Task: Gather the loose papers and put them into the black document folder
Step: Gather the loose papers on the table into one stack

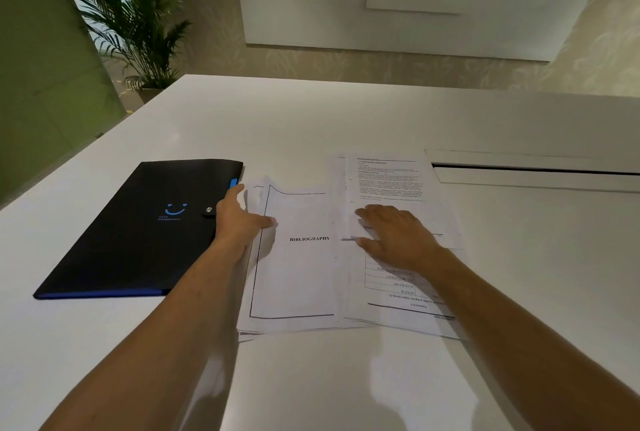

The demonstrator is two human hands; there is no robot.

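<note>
Several loose printed papers (304, 278) lie overlapped on the white table, one headed BIBLIOGRAPHY. A further sheet with text (388, 181) and a table page lie to the right. The black document folder (138, 236), shut with a snap and marked with a blue smile, lies flat to the left of them. My left hand (239, 219) is set against the left edge of the papers, thumb lying on the top sheet, fingers straight beside the folder. My right hand (394, 240) lies flat, fingers spread, on the right-hand sheets.
The white table (311, 125) stretches far ahead. A slot with a flap (533, 171) is cut into its top at the right. A potted palm (138, 32) and a green wall stand beyond the left edge.
</note>
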